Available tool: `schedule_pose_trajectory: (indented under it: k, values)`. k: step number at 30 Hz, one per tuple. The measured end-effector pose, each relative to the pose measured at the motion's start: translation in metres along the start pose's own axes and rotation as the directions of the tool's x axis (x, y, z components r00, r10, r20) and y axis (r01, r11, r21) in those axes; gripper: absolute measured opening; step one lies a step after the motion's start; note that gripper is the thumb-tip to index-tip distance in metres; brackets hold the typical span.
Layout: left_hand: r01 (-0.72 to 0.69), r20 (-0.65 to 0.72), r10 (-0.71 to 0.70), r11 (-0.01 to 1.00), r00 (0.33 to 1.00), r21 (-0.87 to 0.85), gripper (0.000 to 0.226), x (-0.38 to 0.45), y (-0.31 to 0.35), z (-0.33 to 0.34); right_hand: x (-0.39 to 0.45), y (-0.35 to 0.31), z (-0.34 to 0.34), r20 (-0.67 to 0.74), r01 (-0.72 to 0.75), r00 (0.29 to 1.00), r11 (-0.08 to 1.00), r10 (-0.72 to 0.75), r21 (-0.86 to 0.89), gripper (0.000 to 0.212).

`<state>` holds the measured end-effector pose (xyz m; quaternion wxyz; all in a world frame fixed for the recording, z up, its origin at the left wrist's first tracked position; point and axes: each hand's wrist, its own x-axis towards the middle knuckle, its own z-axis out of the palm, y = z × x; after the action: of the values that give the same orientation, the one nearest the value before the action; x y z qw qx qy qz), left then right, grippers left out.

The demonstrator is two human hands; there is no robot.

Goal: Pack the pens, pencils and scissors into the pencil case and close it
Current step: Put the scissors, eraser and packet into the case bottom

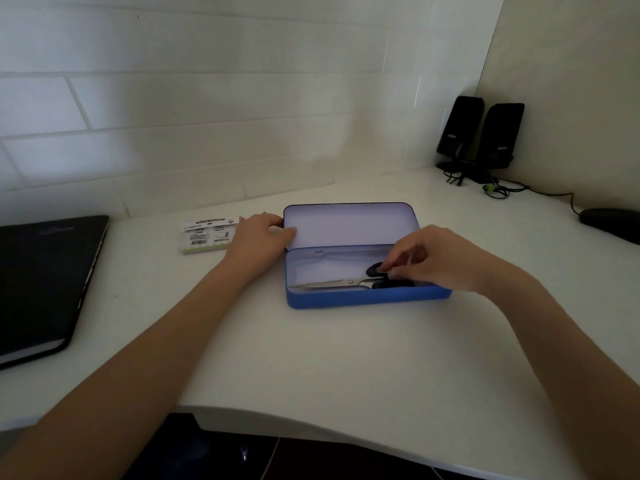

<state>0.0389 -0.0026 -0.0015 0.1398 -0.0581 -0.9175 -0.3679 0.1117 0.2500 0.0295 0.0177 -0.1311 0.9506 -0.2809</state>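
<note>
Pencil case point(367, 299): a blue tin lying open on the white desk point(311, 358), taken here as the landmark. Its tray faces up, with the near wall toward the person.

Lid point(346, 225): hinged along the far edge of the case and tilted back, its pale inside facing the camera.

Scissors point(349, 283): 1 pair, inside the tray and lying flat along the near wall. The closed metal blades point to the left end of the case and the dark handles sit toward the right end.

Right hand point(436, 261): over the right half of the case. The fingers are curled down, their tips closed on the upper dark handle loop of the scissors. The thumb is partly hidden.

Left hand point(259, 237): at the left end of the lid. The thumb lies on the lid's inner face and the fingers reach round its outer left edge, so the hand holds the lid.

Pens and pencils: I can see none in or around the case.

Card pack point(207, 235): a small printed packet flat on the desk, just left of the case, partly behind the left hand.

Laptop point(45, 282): dark and closed, well to the left of the case.

Speakers point(481, 136): 2 black ones standing in the wall corner, beyond the case to the right, with cables trailing.

Mouse point(609, 221): dark, far right of the case.
</note>
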Motion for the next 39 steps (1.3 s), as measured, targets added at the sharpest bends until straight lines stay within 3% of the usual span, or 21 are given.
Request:
schedule_pose_trajectory:
  k: [7,19,24,29,31,33,36,39]
  values:
    - [0.01,0.01,-0.01,1.0,1.0,-0.001,0.026,0.001,-0.001,0.0,-0.001,-0.002,0.001,0.065,0.027,0.997,1.0,-0.027,0.015,0.019]
    - [0.0,0.007,0.0,1.0,1.0,0.016,0.028,0.0,0.001,0.0,0.002,-0.006,0.011,-0.053,-0.028,0.998,0.999,0.029,0.029,0.012]
    - [-0.014,-0.009,0.014,1.0,1.0,0.026,0.027,-0.001,0.002,0.0,0.001,-0.005,0.008,-0.051,-0.033,0.998,0.998,0.036,0.048,0.001]
    - [-0.017,0.0,0.017,1.0,1.0,0.021,0.028,-0.001,0.001,0.0,0.0,-0.007,0.005,-0.012,-0.034,0.999,0.997,0.035,0.063,0.008]
    - [-0.018,0.001,0.018,1.0,1.0,0.016,0.029,-0.001,0.0,0.0,0.0,-0.004,-0.001,-0.089,-0.042,0.995,0.997,0.048,0.066,0.009]
    - [-0.017,0.005,0.017,1.0,1.0,0.015,0.029,0.0,-0.001,-0.001,-0.001,0.004,-0.014,-0.279,-0.065,0.957,0.997,0.076,0.047,0.009]
    - [-0.02,0.013,0.02,0.999,1.0,0.027,0.027,0.001,-0.003,0.0,-0.004,0.025,-0.032,-0.5,-0.297,0.831,0.955,0.244,-0.028,0.011]
    - [-0.019,0.002,0.019,0.999,1.0,0.041,0.028,0.002,-0.003,0.001,-0.007,0.054,-0.04,-0.42,-0.69,0.698,0.701,0.58,-0.179,0.033]
